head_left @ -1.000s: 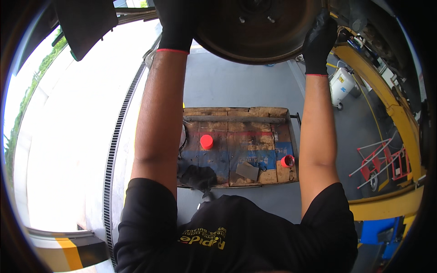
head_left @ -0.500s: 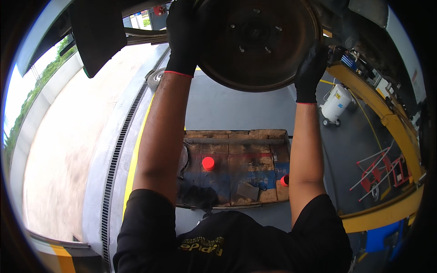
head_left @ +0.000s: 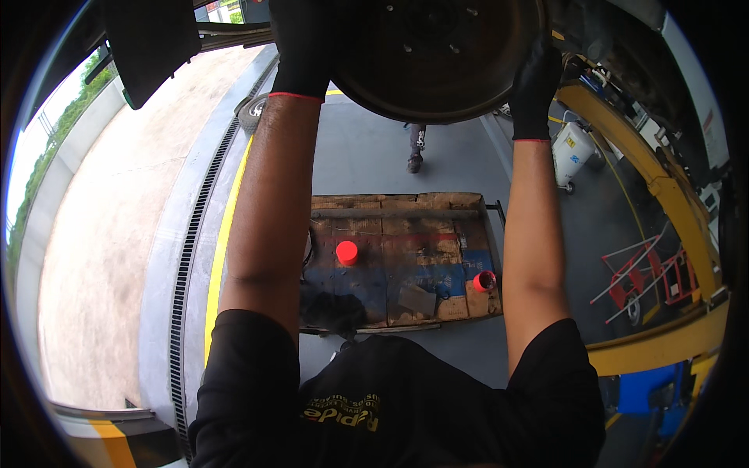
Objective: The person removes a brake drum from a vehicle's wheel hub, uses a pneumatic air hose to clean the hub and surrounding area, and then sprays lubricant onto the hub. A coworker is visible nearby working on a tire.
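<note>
Above me, a rusty dark brake drum [head_left: 433, 74] with several studs around its hub hangs between my hands. My left hand [head_left: 300, 54], in a black red-cuffed glove, grips its left side. My right hand [head_left: 534, 90], gloved alike, is closed on the lower right rim. Below, a cardboard-lined tray [head_left: 413, 201] holds a bright red lid [head_left: 347, 252], an open red container [head_left: 484, 281], a black cloth [head_left: 331, 310] and a small grey square piece [head_left: 417, 300].
Another person's leg [head_left: 415, 147] stands beyond the tray. At right are a white wheeled tank [head_left: 571, 152], a red folded hand truck [head_left: 630, 288] and a curved yellow lift beam [head_left: 675, 226]. At left, a dark flap [head_left: 152, 47], leaf spring and tyre [head_left: 251, 115] show.
The drum and both my hands sit higher in view than half a second ago, after sitting lower then. The other person's leg has come into sight beyond the tray.
</note>
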The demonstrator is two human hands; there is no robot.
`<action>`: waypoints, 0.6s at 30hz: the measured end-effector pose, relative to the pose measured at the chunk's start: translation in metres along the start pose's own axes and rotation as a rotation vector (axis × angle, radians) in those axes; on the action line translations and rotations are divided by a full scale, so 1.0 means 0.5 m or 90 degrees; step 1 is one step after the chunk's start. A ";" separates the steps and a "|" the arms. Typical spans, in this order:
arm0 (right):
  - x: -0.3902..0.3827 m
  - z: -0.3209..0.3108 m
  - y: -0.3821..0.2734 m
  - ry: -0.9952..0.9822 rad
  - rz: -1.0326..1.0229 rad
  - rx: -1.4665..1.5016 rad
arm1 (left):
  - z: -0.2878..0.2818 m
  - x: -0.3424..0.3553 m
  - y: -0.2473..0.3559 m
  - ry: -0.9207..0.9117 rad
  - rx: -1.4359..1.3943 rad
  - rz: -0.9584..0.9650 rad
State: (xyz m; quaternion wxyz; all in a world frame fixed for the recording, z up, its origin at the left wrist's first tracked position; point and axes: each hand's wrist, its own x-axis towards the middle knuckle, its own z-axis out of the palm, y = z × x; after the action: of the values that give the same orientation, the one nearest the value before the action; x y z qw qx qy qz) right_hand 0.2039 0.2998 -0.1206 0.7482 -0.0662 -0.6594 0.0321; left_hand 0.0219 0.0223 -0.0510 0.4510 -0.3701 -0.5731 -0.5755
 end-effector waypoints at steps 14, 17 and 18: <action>-0.066 0.012 0.012 0.006 0.026 -0.026 | -0.015 0.061 0.030 -0.058 0.031 0.176; -0.078 0.006 -0.014 0.022 -0.060 -0.119 | -0.010 0.078 0.027 -0.073 -0.018 0.242; -0.079 0.001 -0.025 0.006 0.004 -0.071 | -0.006 0.077 0.026 -0.079 -0.025 0.233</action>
State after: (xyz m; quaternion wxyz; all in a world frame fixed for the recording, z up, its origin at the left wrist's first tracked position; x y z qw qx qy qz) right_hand 0.1977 0.2824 -0.1575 0.7461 -0.1099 -0.6567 -0.0026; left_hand 0.0221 0.0166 -0.0105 0.5048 -0.5116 -0.5115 -0.4709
